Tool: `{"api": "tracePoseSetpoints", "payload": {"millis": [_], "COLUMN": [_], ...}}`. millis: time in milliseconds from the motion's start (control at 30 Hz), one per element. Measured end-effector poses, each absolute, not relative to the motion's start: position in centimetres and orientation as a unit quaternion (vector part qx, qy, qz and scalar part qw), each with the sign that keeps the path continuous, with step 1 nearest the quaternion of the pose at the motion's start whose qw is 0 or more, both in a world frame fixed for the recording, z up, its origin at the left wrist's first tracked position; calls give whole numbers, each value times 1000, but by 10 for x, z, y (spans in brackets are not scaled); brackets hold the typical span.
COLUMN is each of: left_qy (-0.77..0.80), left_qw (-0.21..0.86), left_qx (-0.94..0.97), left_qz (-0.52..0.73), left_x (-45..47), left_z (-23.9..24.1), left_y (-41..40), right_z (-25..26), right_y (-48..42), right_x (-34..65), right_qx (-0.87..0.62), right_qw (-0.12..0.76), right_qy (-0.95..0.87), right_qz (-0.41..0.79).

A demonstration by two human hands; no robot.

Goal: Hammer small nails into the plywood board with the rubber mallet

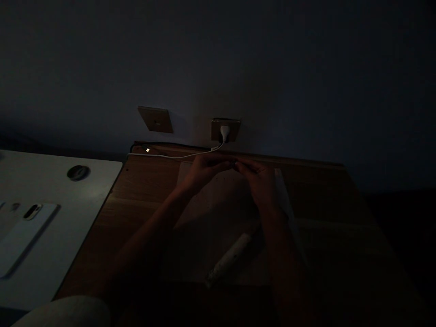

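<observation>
My left hand (207, 168) and my right hand (257, 177) meet near the back of the wooden tabletop. Between their fingertips is a small dark object (233, 164), pinched from both sides; the dim light hides its kind. Under my forearms lies a pale sheet (211, 204) that looks like paper. On its front part rests a whitish, rough-surfaced stick-like piece (229, 259), set at a slant, with a thin darker end near my right forearm.
A white plug (224, 132) sits in the wall socket (215, 130), its white cable (184, 157) running left along the table's back edge. Left of it is another wall plate (156, 120). A white table (85, 204) on the left holds a phone (27, 240) and a dark round object (78, 172).
</observation>
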State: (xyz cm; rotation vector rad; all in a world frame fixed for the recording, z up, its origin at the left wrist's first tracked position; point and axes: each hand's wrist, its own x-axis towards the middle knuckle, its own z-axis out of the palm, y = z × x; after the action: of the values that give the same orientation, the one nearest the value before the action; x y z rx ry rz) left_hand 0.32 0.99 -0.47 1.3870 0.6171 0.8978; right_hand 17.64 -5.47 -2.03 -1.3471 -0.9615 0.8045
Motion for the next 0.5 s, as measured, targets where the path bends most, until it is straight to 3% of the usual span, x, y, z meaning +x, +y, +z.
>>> {"api": "tracePoseSetpoints", "payload": {"millis": [500], "left_qy": [283], "left_qw": [624], "left_qx": [614], "left_qz": [391], "left_x": [3], "left_z": [-5], "left_y": [10], "right_z": [-14], "right_y": [-58], "right_x": [173], "right_qx": [-531], "right_qw": [612], "right_qy": [-411], "right_qz": [417]}}
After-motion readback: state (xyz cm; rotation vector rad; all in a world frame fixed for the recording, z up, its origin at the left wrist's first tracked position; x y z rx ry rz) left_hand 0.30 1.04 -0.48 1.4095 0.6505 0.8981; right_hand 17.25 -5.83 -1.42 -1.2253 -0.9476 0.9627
